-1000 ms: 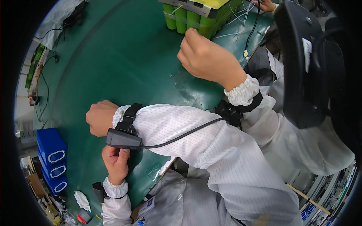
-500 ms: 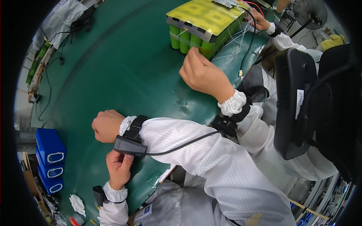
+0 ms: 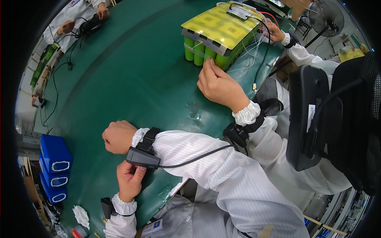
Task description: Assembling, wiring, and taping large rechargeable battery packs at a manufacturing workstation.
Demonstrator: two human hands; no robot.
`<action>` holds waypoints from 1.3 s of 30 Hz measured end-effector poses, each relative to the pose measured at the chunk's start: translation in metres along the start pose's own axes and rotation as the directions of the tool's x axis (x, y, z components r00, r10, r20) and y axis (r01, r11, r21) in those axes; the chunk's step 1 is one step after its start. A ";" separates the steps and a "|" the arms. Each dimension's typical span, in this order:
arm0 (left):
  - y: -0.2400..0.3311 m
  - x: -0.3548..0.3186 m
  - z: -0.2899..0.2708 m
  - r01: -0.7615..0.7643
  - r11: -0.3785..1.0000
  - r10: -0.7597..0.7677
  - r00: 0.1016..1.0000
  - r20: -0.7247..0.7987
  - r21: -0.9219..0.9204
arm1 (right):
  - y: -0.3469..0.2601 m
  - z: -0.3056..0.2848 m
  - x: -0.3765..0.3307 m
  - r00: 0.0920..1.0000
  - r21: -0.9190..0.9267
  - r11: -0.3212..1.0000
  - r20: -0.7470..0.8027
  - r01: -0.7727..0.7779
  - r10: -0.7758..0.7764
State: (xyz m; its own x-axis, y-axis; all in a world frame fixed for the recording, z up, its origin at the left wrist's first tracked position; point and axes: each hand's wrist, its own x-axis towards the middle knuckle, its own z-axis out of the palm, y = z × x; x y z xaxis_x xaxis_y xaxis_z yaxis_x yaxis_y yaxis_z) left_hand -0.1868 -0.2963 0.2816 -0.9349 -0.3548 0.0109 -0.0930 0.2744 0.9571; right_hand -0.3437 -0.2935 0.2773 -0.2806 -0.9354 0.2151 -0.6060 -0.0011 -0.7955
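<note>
Cannot see the fingertips of the left hand (image 3: 129,184), hidden behind the black wrist unit (image 3: 143,158); cannot make out the fingers of the right hand (image 3: 120,137), curled under and turned away, nor tell about anything inside; cannot see part of the lower corner of the green-and-yellow pack (image 3: 218,28), behind the near co-worker's hand (image 3: 222,87); cannot see the head of the far person (image 3: 81,14), cut off by the upper edge, nor the rest of a red-and-grey object (image 3: 79,232), cut by the bottom edge

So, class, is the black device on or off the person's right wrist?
On: the black device sits just behind the right hand, its strap crossing the white sleeve beside the gathered cuff.
</note>
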 end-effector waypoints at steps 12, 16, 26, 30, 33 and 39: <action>0.000 0.001 -0.002 0.014 0.999 -0.013 1.000 0.014 -0.041 | 0.000 -0.002 0.001 1.000 0.009 1.000 0.021 -0.010 0.010; 0.002 0.001 0.000 0.009 0.999 -0.008 1.000 0.012 -0.050 | 0.000 -0.002 0.001 1.000 0.019 1.000 0.013 -0.004 0.003; -0.001 0.001 -0.002 -0.006 1.000 0.007 1.000 0.020 -0.028 | 0.003 0.006 0.003 0.998 0.014 1.000 -0.054 0.012 -0.011; -0.003 0.001 -0.001 0.003 0.999 -0.002 1.000 0.009 -0.033 | 0.002 0.005 0.003 0.999 -0.012 1.000 -0.047 0.005 -0.005; -0.005 -0.001 -0.003 0.012 0.999 -0.012 1.000 -0.005 -0.041 | 0.000 0.006 0.004 0.998 -0.028 1.000 -0.056 0.010 -0.011; -0.005 -0.002 -0.001 0.029 0.997 -0.028 1.000 0.011 -0.066 | 0.002 0.005 0.002 0.999 -0.001 1.000 -0.050 0.017 -0.017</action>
State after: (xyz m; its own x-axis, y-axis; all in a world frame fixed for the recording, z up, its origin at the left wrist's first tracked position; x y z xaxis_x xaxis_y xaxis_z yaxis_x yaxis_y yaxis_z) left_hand -0.1843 -0.2977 0.2771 -0.9357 -0.3522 -0.0191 -0.0969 0.2046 0.9740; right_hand -0.3420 -0.2971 0.2738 -0.3072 -0.9165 0.2563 -0.6117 -0.0162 -0.7910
